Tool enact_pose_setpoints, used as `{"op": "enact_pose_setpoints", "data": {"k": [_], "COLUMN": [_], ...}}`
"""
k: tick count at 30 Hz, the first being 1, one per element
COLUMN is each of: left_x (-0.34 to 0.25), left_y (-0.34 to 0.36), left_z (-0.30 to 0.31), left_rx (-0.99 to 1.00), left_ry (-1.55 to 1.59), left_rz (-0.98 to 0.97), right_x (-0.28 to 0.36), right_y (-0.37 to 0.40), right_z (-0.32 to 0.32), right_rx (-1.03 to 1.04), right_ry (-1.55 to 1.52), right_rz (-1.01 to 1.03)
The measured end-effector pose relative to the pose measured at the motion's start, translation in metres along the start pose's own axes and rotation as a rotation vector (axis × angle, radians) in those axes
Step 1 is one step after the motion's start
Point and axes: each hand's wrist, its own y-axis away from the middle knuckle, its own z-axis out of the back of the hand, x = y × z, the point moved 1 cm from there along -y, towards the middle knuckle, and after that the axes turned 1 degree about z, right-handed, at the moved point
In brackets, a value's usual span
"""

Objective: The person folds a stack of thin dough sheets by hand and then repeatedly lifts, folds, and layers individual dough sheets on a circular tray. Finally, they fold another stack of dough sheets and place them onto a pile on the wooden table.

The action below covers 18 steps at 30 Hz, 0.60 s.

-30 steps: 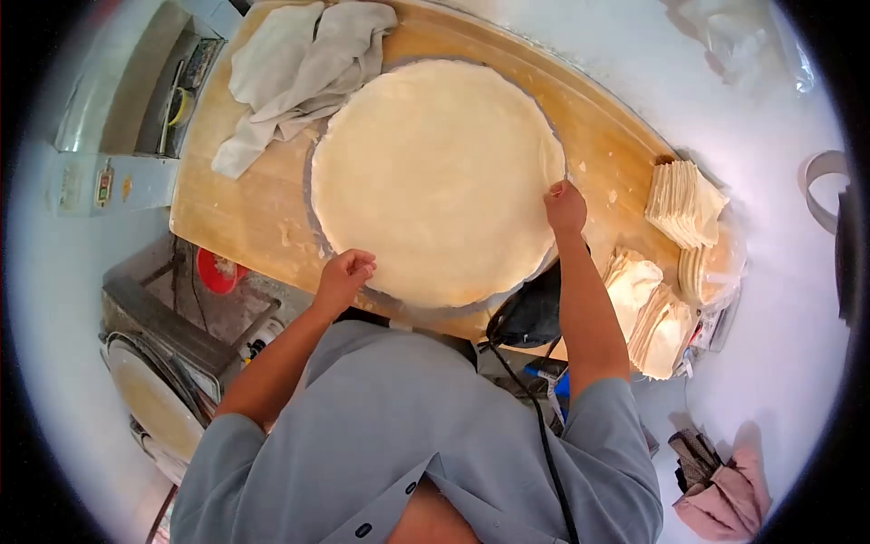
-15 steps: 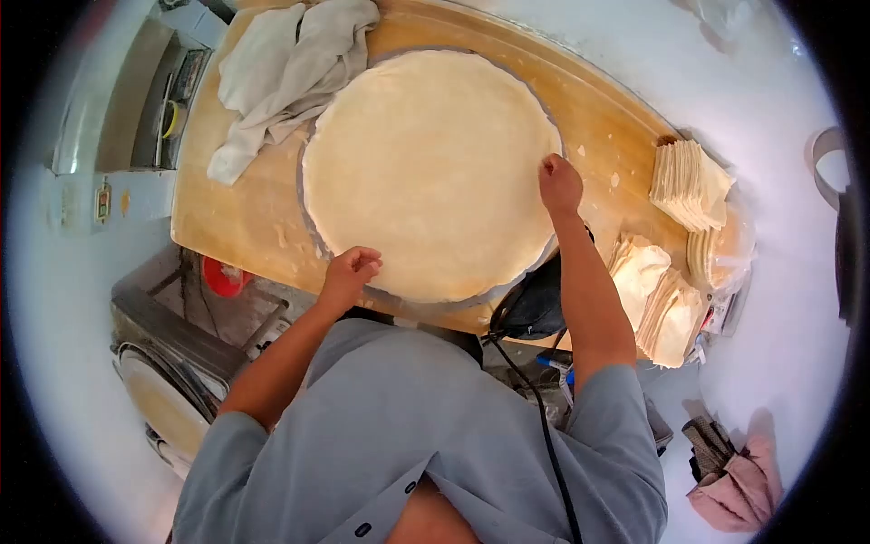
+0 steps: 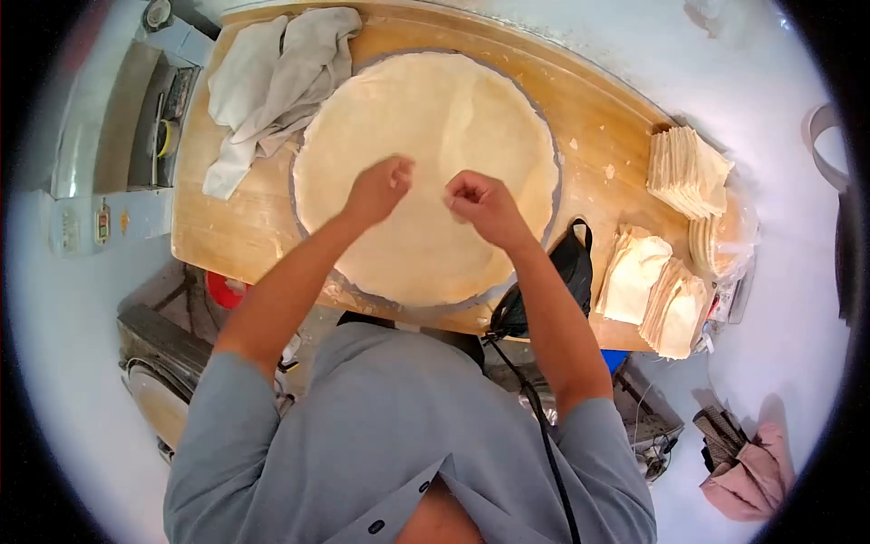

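A large, round, pale sheet that looks like thin dough [image 3: 390, 258] lies on a grey round base [image 3: 294, 204] on the wooden table [image 3: 589, 118]. A lighter streak runs down its upper right half. Over its middle, my left hand [image 3: 382, 190] has its fingers curled closed. My right hand [image 3: 485, 207] is to the right, also with curled fingers, a short gap from the left. Whether either one pinches something thin cannot be made out. A black bag [image 3: 569, 272] is partly behind my right forearm.
Crumpled grey cloth [image 3: 281, 82] covers the table's far left corner. Several folded pale sheets stand in stacks on the right: a back stack [image 3: 687, 170] and a front stack [image 3: 672, 308]. Below the left edge is a red bucket [image 3: 222, 290]. A black cord [image 3: 544, 417] hangs before my shirt.
Both hands have moved from the sheet's rim to above its middle, the left up and right, the right leftward and slightly down. A lighter streak now shows on the sheet.
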Motion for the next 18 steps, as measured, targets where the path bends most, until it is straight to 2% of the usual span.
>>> {"op": "enact_pose_setpoints", "data": {"k": [2,4,8,10,12,13,14,16,17,18], "left_x": [-0.003,-0.004,-0.014,-0.012,-0.014,-0.020,-0.024,-0.028,-0.026,-0.026], "left_y": [-0.032,-0.061,-0.115,-0.126,-0.133,-0.133,-0.135,-0.138,-0.138,-0.136], "left_z": [0.016,0.025,0.061,0.080,0.095,0.100,0.102,0.099,0.095,0.088], "left_rx": [-0.027,-0.167,-0.131,-0.097,0.058,0.156,0.155,0.338,0.335,0.352], "left_ry": [-0.081,-0.344,-0.536,-0.639,-0.842,-0.838,-0.837,-0.720,-0.717,-0.766], "left_rz": [-0.138,-0.315,-0.409,-0.452,-0.563,-0.531,-0.538,-0.455,-0.457,-0.652], "right_x": [0.003,0.010,0.035,0.039,0.042,0.047,0.050,0.051,0.057,0.061], "right_y": [0.010,0.023,0.052,0.064,0.074,0.077,0.081,0.087,0.090,0.093], "right_z": [-0.018,-0.035,-0.054,-0.057,-0.057,-0.056,-0.056,-0.058,-0.058,-0.059], "right_rx": [0.063,0.187,0.256,0.364,0.367,0.413,0.459,0.466,0.513,0.562], "right_ry": [-0.071,-0.100,-0.018,-0.022,0.007,0.009,0.012,0.053,0.049,0.046], "right_rz": [-0.017,-0.036,0.002,-0.013,-0.016,0.011,0.039,0.056,0.016,-0.026]}}
